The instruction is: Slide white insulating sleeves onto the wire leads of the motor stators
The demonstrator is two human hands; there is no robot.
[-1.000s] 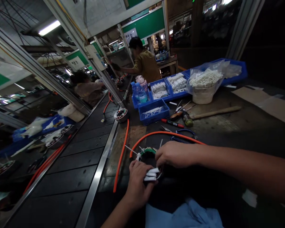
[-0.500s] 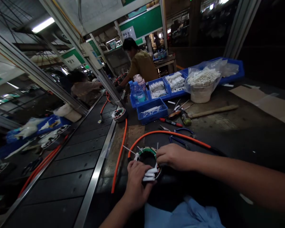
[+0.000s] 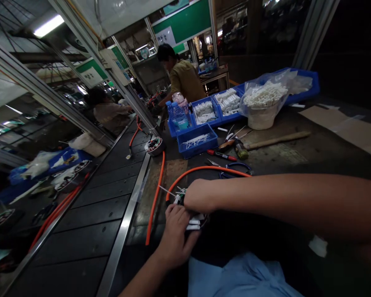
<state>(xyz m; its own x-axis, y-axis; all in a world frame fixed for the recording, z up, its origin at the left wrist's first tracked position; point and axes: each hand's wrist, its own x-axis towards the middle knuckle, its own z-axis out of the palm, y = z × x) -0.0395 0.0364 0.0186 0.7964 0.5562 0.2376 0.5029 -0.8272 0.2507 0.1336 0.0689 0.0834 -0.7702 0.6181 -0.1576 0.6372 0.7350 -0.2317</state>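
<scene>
A ring-shaped motor stator [image 3: 178,199] lies low in the middle of the head view, mostly covered by my hands. My left hand [image 3: 175,231] grips its near left side, with the thumb beside several white sleeves [image 3: 194,225] that stick out of it. Over the top of the ring sits my right hand [image 3: 199,196], curled with its fingertips turned down and out of sight; what they grip is hidden. Thin white cable ties [image 3: 167,190] poke out at the stator's far left. An orange sleeved cable [image 3: 200,169] arches behind it.
A blue tray of cable ties [image 3: 198,142], bins of white sleeves [image 3: 204,112] and a bagged tub [image 3: 262,115] stand behind. Nearby lie a red marker [image 3: 221,155], blue-handled pliers [image 3: 239,166] and a hammer [image 3: 275,140]. Left runs a slatted conveyor [image 3: 92,218]; co-workers sit beyond.
My right hand has moved left and across the top of the stator, its forearm swinging up over the table and covering part of the cable and pliers. My left hand keeps its hold.
</scene>
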